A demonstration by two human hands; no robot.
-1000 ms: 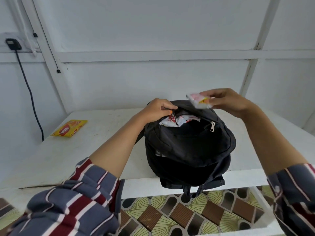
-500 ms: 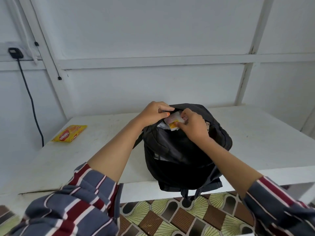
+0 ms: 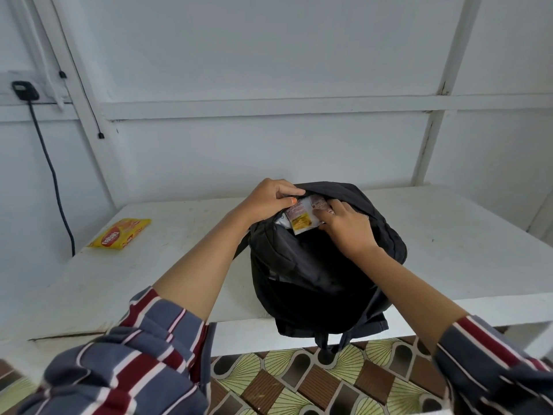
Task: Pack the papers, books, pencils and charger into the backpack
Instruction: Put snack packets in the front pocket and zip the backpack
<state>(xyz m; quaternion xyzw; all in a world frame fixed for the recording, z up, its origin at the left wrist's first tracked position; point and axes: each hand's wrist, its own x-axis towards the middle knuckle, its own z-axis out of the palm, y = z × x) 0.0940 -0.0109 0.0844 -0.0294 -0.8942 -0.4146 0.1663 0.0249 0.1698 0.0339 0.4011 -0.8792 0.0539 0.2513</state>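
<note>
Backpack [image 3: 314,274]: matt black cloth. Yellow packet [image 3: 119,234]: glossy plastic film. Table [image 3: 449,235]: matt white painted surface, scuffed. Sleeves [image 3: 128,354]: striped cloth.

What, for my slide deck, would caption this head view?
Left hand holds the black backpack open while the right hand tucks a small packet inside.

Black backpack [image 3: 314,280] lies on table [image 3: 449,250], packet [image 3: 302,218] in its open top.

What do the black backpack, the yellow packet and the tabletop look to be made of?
Backpack: woven fabric, probably nylon or polyester, matte; it sags and creases.
Yellow packet: thin printed plastic film, slightly glossy, by its look.
Table: looks like white-painted wood or board, dull, scuffed and cracked at the near edge; uncertain.
</note>
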